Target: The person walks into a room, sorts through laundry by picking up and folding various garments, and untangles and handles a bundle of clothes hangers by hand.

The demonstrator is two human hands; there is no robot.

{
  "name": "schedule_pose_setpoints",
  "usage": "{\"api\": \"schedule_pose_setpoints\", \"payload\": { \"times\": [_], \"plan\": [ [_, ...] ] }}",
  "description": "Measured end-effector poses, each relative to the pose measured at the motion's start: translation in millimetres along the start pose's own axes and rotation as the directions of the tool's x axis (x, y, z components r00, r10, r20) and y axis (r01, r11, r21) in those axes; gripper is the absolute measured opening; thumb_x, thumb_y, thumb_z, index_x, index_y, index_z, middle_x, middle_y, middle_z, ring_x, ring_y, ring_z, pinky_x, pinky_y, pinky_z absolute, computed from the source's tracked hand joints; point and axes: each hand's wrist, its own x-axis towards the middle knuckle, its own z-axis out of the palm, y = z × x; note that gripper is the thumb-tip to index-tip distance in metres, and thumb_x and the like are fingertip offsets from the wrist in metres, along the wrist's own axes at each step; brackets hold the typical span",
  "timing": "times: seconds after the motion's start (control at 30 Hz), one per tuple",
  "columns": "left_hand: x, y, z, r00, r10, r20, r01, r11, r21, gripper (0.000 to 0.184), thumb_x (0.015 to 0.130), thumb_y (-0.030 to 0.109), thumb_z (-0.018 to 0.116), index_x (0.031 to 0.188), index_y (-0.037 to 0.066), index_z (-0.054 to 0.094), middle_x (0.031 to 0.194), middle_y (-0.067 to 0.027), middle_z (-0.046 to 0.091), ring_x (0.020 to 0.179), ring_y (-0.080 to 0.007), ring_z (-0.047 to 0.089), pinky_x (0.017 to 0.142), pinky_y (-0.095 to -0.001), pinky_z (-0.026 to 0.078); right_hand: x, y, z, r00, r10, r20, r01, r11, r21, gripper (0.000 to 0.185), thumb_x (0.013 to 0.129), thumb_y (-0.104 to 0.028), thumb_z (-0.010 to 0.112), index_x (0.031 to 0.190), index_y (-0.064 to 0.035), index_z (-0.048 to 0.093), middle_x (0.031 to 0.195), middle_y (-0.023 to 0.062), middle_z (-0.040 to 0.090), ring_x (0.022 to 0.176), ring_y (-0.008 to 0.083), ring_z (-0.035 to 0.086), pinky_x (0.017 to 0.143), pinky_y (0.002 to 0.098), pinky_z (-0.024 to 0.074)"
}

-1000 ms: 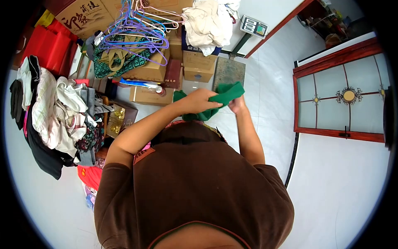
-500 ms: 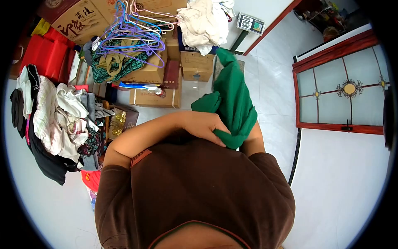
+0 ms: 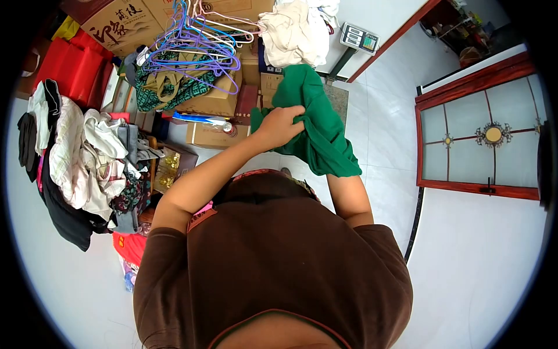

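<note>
A green garment (image 3: 317,119) hangs bunched in front of my chest, its lower end draped over my right forearm (image 3: 347,195). My left hand (image 3: 282,125) is closed on the near left side of the cloth, its fingers curled into the folds. My right hand is hidden inside or behind the garment, so its fingers do not show. The exact kind of garment cannot be made out.
Purple, blue and white hangers (image 3: 195,55) lie on a patterned green bag (image 3: 174,87) atop cardboard boxes (image 3: 209,135). Clothes (image 3: 87,151) are heaped at left. Pale cloth (image 3: 293,35) lies beside a scale display (image 3: 359,38). A red-framed glass door (image 3: 419,145) stands right.
My left hand has moved up and away from my chest, carrying the bunched near part of the green garment with it. The cloth has spread wider and covers my right hand.
</note>
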Motion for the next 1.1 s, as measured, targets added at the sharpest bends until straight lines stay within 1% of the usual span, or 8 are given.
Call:
{"api": "schedule_pose_setpoints", "payload": {
  "times": [0.13,0.47,0.57,0.7,0.8,0.9,0.97,1.1],
  "plan": [
    [-15.3,14.2,1.5,0.848,0.418,0.324,-0.399,0.908,-0.127,0.016,0.079,0.016,0.058,0.081,0.002,0.051,0.064,-0.0198,0.048,0.054,-0.0304,0.049,0.054,-0.0399,0.039,4.8,-6.8,3.8,0.998,-0.05,-0.034,0.05,0.999,0.001,0.048,0.083,-0.025,0.062,0.125,-0.0037,0.053,0.101,0.0108,0.061,0.085,0.0221,0.059,0.078,0.0342,0.049],
    [-40.8,-22.0,-20.7,0.87,0.308,0.384,-0.266,0.951,-0.159,0.033,0.076,0.029,0.071,0.102,0.01,0.062,0.087,-0.0142,0.063,0.082,-0.0353,0.059,0.071,-0.0394,0.045,-17.5,-29.9,-2.1,0.967,-0.254,0.015,0.254,0.962,-0.102,0.053,0.081,-0.021,0.066,0.129,-0.004,0.051,0.105,0.0103,0.059,0.085,0.0205,0.056,0.078,0.0319,0.0475],
    [-53.4,-29.7,-42.7,0.919,0.111,0.379,-0.176,0.974,0.141,0.037,0.072,0.025,0.074,0.105,0.012,0.064,0.098,-0.012,0.064,0.092,-0.0356,0.059,0.077,-0.0427,0.048,-31.9,-35.9,0.1,0.94,-0.305,0.15,0.334,0.912,-0.238,0.055,0.08,-0.02,0.068,0.13,-0.0041,0.051,0.106,0.0102,0.059,0.085,0.0201,0.056,0.078,0.0312,0.0471],
    [-66.3,-101.5,-48.0,0.991,-0.034,0.126,-0.047,0.807,0.588,0.035,0.075,0.013,0.067,0.11,0.012,0.064,0.105,-0.0145,0.064,0.097,-0.0348,0.061,0.079,-0.041,0.049,-51.8,-10.9,-9.3,0.881,0.153,0.449,0.263,0.629,-0.731,0.056,0.081,-0.023,0.066,0.132,-0.0055,0.05,0.119,0.0162,0.059,0.1,0.0233,0.058,0.089,0.0322,0.046],
    [-76.6,-133.7,-62.7,0.978,-0.124,-0.167,0.202,0.761,0.617,0.033,0.076,0.009,0.06,0.109,0.014,0.065,0.107,-0.0146,0.064,0.095,-0.0359,0.061,0.078,-0.0397,0.05,-95.3,48.8,-34.6,0.857,0.39,0.337,-0.243,0.882,-0.404,0.055,0.085,-0.023,0.065,0.134,-0.0039,0.049,0.131,0.0131,0.054,0.112,0.0205,0.053,0.096,0.0299,0.0418],
    [-81.1,-168.2,-70.9,0.876,-0.308,-0.371,0.423,0.86,0.285,0.025,0.083,0.008,0.053,0.103,0.01,0.067,0.106,-0.0128,0.066,0.092,-0.0333,0.064,0.08,-0.0403,0.05,-109.2,14.6,-66.0,0.808,0.431,0.401,-0.499,0.863,0.078,0.053,0.086,-0.021,0.064,0.132,0.0012,0.049,0.134,0.0087,0.051,0.117,0.0164,0.049,0.1,0.0307,0.0393],
    [-82.8,-163.1,-76.8,0.796,-0.545,-0.262,0.449,0.823,-0.349,0.025,0.086,0.009,0.049,0.105,0.005,0.065,0.109,-0.0123,0.066,0.094,-0.0294,0.064,0.081,-0.0392,0.05,-97.1,-2.2,-97.4,0.836,0.416,0.358,-0.483,0.867,0.123,0.041,0.086,-0.015,0.062,0.123,0.0009,0.058,0.122,0.0083,0.061,0.111,0.0165,0.054,0.098,0.0302,0.0405],
    [-84.0,-151.2,-83.2,0.743,-0.668,-0.026,0.253,0.318,-0.914,0.03,0.093,0.015,0.046,0.115,-0.002,0.057,0.112,-0.0134,0.063,0.105,-0.0237,0.061,0.091,-0.0375,0.05,-81.0,19.0,-154.0,0.832,0.381,-0.404,-0.282,0.916,0.285,0.021,0.095,-0.022,0.052,0.099,-0.0045,0.062,0.091,0.0022,0.063,0.083,0.0113,0.058,0.079,0.0255,0.0458]
  ]
}}
